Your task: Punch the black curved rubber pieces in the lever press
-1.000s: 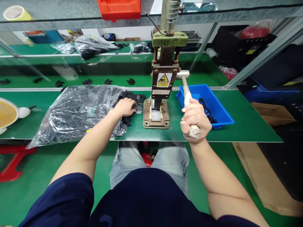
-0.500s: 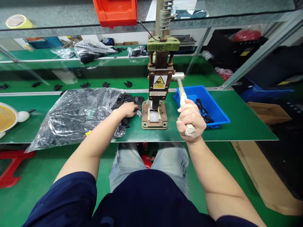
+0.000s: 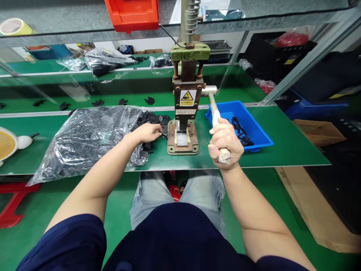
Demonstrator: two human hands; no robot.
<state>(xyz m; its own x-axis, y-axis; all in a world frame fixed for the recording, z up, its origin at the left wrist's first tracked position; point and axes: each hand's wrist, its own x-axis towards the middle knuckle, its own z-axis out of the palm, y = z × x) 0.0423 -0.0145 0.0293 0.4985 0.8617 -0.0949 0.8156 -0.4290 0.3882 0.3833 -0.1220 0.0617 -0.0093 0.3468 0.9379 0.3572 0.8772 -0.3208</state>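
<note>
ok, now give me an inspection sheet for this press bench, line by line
surface: green bench top, bearing a hand press.
job's things: pile of black flat parts spilling from a clear plastic bag; lever handle of the press.
clutter: blue bin holding black pieces, right of the press.
hands: left hand on the pile, fingers curled, grip unclear; right hand closed around the lever handle.
cables: thin black wire running to the press top.
surroundings: red bin and tape roll on the upper shelf; cardboard box at right.
</note>
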